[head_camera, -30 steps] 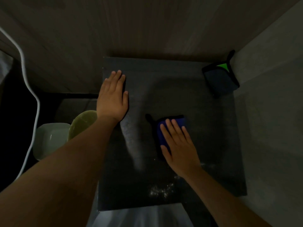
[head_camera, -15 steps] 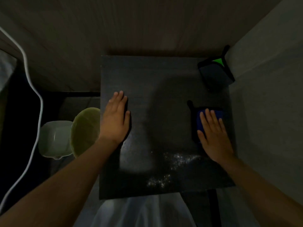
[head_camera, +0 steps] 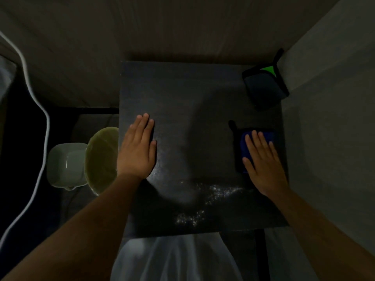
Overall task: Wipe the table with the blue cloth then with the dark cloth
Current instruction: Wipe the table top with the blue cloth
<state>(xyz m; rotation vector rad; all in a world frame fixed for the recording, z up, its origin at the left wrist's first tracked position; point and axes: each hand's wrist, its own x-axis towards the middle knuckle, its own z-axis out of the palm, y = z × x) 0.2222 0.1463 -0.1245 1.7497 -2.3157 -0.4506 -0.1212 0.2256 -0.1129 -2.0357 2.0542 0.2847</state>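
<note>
A small dark square table (head_camera: 182, 94) fills the middle of the head view. My right hand (head_camera: 263, 165) lies flat with straight fingers on the blue cloth (head_camera: 244, 146), pressing it onto the table near the right edge. My left hand (head_camera: 138, 151) rests flat on the table's left edge, fingers together. The dark cloth (head_camera: 261, 90), folded, with black trim and a green patch, lies at the far right corner. White crumbs or powder (head_camera: 215, 193) are scattered near the front of the table.
Left of the table stand a yellow-green bowl (head_camera: 101, 159) and a white tub (head_camera: 65, 165) on the floor. A white cable (head_camera: 40, 122) curves down the left side. A wooden wall is behind, a grey wall at the right.
My right hand slid the blue cloth from the table's middle to the right edge. My left hand came back toward me along the left edge. Little moved in the last half second.
</note>
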